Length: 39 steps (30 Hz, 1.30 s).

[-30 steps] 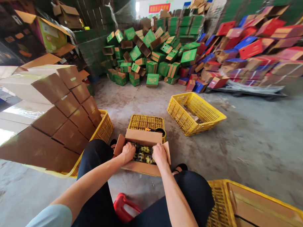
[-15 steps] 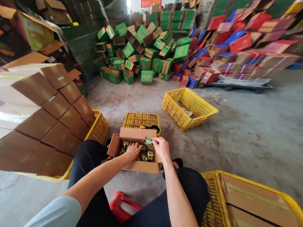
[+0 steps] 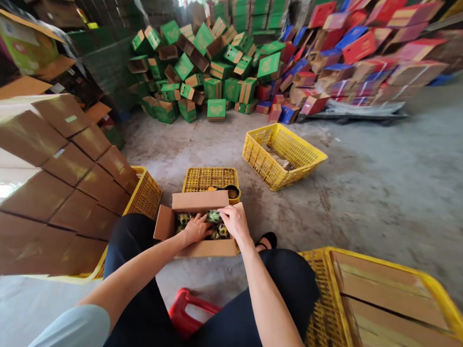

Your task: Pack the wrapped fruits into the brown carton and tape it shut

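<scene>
An open cardboard box (image 3: pixel 200 199) stands in front of me with its flaps folded outward. Inside lie several clear-wrapped packets (image 3: pixel 221 231) with a yellow-green and dark pattern; what they contain I cannot make out. My left hand (image 3: pixel 196 229) rests on these packets, fingers stretched and apart, gripping nothing. At the right end of the box, my right hand (image 3: pixel 234 221) pinches a greener plastic-wrapped packet (image 3: pixel 214 216) at its edge. That packet sits low among the others, close to my left fingertips.
Behind the box is an upturned yellow crate (image 3: pixel 210 178) with a tape dispenser (image 3: pixel 231 190) on it. Stacked cartons (image 3: pixel 83 163) rise at left. Another yellow crate (image 3: pixel 284 156) stands ahead; a crate of cartons (image 3: pixel 387 289) is near my right knee. Green boxes (image 3: pixel 216 109) are heaped behind.
My right hand has lowered the green packet from above the box's right side down among the other packets. My left hand remains on the packets. The view has shifted slightly.
</scene>
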Each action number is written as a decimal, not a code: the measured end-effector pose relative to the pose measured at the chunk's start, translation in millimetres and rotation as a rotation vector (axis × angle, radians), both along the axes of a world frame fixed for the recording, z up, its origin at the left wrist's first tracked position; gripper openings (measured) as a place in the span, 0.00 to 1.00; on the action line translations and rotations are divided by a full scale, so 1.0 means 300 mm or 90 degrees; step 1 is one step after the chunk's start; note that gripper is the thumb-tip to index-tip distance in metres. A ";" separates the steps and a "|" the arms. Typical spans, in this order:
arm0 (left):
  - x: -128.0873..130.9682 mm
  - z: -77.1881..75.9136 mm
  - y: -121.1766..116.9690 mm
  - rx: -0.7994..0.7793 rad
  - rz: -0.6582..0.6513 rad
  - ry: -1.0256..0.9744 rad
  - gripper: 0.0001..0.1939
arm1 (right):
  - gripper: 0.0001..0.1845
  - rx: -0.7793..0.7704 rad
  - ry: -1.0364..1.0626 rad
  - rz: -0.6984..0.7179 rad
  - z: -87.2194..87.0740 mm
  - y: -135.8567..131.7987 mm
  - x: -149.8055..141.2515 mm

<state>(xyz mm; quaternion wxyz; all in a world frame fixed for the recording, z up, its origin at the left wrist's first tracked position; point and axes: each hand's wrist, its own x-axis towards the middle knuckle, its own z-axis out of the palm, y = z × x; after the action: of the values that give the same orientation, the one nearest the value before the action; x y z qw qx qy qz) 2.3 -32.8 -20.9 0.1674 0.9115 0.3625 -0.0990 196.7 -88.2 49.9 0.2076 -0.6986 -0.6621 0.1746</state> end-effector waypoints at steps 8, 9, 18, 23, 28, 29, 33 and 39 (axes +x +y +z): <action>-0.020 -0.032 0.028 -0.052 0.002 -0.055 0.20 | 0.21 -0.083 -0.184 -0.009 -0.029 0.028 -0.085; -0.031 -0.029 0.032 -0.055 0.008 -0.063 0.22 | 0.21 -0.093 -0.204 -0.019 -0.032 0.032 -0.100; -0.158 -0.007 0.048 -0.094 0.097 -0.074 0.36 | 0.19 -0.161 -0.282 -0.012 -0.063 0.027 -0.195; -0.135 -0.003 0.055 -0.082 0.102 -0.037 0.37 | 0.21 -0.202 -0.289 -0.023 -0.054 0.047 -0.171; -0.163 0.007 0.062 -0.078 0.066 0.009 0.36 | 0.20 -0.194 -0.274 -0.022 -0.030 0.064 -0.208; -0.169 0.005 0.062 -0.075 0.065 0.016 0.35 | 0.20 -0.193 -0.267 -0.004 -0.032 0.060 -0.220; -0.176 -0.002 0.063 -0.060 0.073 0.036 0.34 | 0.15 -0.237 -0.243 0.063 -0.059 0.033 -0.248; -0.176 0.014 0.067 -0.049 0.027 0.060 0.33 | 0.17 -0.271 -0.230 0.006 -0.064 0.031 -0.201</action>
<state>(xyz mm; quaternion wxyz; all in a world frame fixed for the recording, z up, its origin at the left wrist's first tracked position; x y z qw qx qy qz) -50.4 -12.6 -16.6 0.1875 0.8906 0.3854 -0.1524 136.4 -78.8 30.8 -0.0659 -0.7432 -0.6401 0.1831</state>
